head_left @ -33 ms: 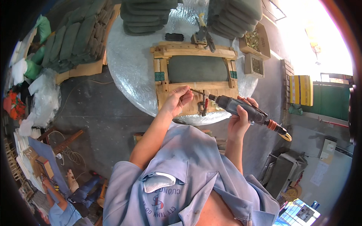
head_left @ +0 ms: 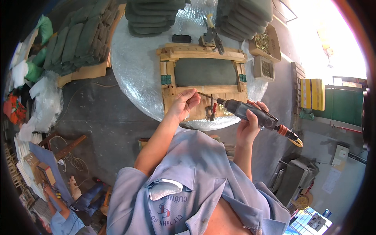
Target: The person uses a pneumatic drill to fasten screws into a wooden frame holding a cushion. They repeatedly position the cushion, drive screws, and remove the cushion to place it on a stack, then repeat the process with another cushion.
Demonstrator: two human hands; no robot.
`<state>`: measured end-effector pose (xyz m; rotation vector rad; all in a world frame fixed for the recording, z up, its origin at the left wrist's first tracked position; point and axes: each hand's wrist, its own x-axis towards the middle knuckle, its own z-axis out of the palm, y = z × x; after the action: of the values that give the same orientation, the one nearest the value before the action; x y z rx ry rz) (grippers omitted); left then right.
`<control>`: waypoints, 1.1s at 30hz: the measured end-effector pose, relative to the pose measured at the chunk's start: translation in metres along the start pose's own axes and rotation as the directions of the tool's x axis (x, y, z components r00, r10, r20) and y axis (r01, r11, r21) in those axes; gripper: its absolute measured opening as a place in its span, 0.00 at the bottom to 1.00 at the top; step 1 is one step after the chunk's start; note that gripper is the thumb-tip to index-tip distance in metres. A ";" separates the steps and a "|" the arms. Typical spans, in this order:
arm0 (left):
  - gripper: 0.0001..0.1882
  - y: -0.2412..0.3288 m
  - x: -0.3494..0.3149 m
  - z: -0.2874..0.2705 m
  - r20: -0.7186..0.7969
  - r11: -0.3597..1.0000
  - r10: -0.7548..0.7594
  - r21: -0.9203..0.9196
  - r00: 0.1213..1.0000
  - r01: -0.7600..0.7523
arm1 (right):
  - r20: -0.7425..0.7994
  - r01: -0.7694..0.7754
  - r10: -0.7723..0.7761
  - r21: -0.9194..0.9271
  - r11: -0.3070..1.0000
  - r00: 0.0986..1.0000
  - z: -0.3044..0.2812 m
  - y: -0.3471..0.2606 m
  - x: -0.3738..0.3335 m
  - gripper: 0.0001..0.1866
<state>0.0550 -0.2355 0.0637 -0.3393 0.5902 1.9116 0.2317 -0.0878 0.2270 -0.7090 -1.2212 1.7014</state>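
Observation:
My right hand (head_left: 250, 121) is wrapped round a dark pneumatic screwdriver (head_left: 239, 109) with an orange collar at its rear. Its long thin bit points left, toward my left hand (head_left: 186, 102). The fingertips of that hand are pinched together at the bit's tip; whatever small piece they hold is too small to make out. Just beyond lies a wooden frame jig (head_left: 203, 89) with a dark grey padded panel (head_left: 205, 72) inside it. A red-handled toggle clamp (head_left: 214, 109) sits on the jig's near board, below the bit. Another clamp (head_left: 211, 38) stands on the far rail.
The round table (head_left: 135, 78) is covered in bubble wrap. Stacks of grey panels (head_left: 152, 19) rise at its far side. Two boxes of small hardware, one a cardboard box (head_left: 279, 45), stand at the right. Another person (head_left: 66, 219) works at the lower left.

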 end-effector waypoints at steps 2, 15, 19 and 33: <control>0.07 0.006 0.002 0.003 -0.022 0.999 0.023 0.028 1.000 -0.022 | -0.006 0.001 -0.001 0.013 1.000 1.000 0.004 0.003 0.003 0.32; 0.26 0.021 0.015 0.033 -0.150 0.932 0.256 0.302 0.955 -0.203 | 0.054 0.075 -0.068 -0.127 0.989 0.996 0.018 0.026 0.021 0.30; 0.30 0.031 0.024 0.039 -0.269 0.920 0.218 0.378 0.938 -0.105 | 0.132 0.132 -0.102 -0.247 0.960 0.986 0.040 0.032 0.029 0.30; 0.31 0.093 0.094 -0.038 0.096 -0.700 0.339 0.690 0.936 0.183 | 0.392 0.205 -0.006 -0.468 0.859 0.920 0.147 0.135 0.105 0.26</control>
<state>-0.0690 -0.2129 0.0085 0.9653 2.5526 0.2770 0.0181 -0.0702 0.1567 -0.6057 -1.9893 1.4703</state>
